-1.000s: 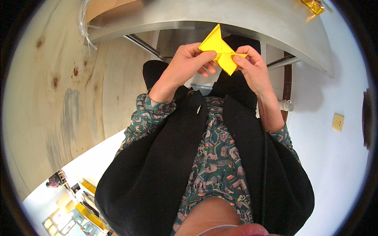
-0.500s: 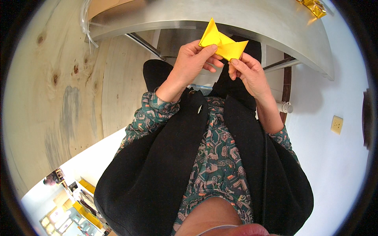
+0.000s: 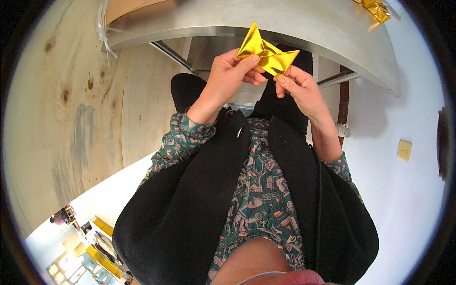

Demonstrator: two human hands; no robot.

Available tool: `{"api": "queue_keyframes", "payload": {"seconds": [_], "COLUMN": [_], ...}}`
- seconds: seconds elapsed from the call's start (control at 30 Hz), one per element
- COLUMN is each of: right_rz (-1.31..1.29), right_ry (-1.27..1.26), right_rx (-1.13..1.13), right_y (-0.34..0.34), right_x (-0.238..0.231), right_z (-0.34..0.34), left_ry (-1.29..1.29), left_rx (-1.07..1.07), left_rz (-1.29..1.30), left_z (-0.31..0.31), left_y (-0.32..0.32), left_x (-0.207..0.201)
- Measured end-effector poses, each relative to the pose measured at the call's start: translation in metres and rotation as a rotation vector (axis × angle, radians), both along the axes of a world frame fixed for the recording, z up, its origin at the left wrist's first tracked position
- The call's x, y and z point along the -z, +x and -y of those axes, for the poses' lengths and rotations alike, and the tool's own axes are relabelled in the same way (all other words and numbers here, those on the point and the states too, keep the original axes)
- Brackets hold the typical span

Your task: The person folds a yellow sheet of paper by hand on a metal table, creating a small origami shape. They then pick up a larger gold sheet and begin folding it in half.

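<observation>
Fingers (image 3: 249,61) first: left thumb presses flat on the foil, its other fingers bent in behind or below, so from my end the left hand (image 3: 224,75) reads as a firm pinch. The right hand (image 3: 304,90) has thumb and fingertips drawn close at the foil's lower right corner; a light pinch, I'd say, though contact on the far side is hidden.

The gold foil (image 3: 274,61) sits between both hands, raised over the lap, just off the table's near edge. Progress, my call: well into folding. One tall point stands upper left, another juts right, creases cross near the middle. Whether more folds are left, I can't tell; the underside doesn't show. Looks in need of creasing or squaring, as a guess.

Nothing blocks the hands; knees in black sit below. The metal table (image 3: 327,31) curves across beyond them, with more gold foil in a crumpled bundle (image 3: 376,10) at its right and brown sheet (image 3: 130,6) at its left, clear strings (image 3: 100,28) hanging beside it. Plywood (image 3: 71,90) fills the left. Right: pale wall, outlet (image 3: 404,150). Farthest, lower left: yellow shelving, blurry.
</observation>
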State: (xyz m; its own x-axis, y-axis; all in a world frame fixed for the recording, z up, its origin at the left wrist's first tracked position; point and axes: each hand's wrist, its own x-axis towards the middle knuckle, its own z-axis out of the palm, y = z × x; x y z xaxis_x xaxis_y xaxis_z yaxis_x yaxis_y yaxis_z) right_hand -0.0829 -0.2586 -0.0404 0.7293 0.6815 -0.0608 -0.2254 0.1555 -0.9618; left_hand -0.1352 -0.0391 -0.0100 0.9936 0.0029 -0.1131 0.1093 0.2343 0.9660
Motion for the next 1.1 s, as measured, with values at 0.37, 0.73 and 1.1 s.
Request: {"api": "queue_keyframes", "payload": {"seconds": [0.37, 0.73, 1.1], "right_rz": [0.068, 0.13, -0.027], "right_ry": [-0.014, -0.1, 0.182], "right_rx": [-0.055, 0.086, 0.21], "right_y": [0.0, -0.004, 0.002], "right_x": [-0.004, -0.017, -0.007], "right_z": [0.006, 0.007, 0.006], "left_ry": [-0.209, -0.219, -0.358], "left_rx": [0.028, 0.027, 0.116], "left_rz": [-0.068, -0.022, -0.101], "left_z": [0.001, 0.008, 0.007], "left_y": [-0.005, -0.01, -0.013], "left_x": [0.011, 0.017, 0.011]}}
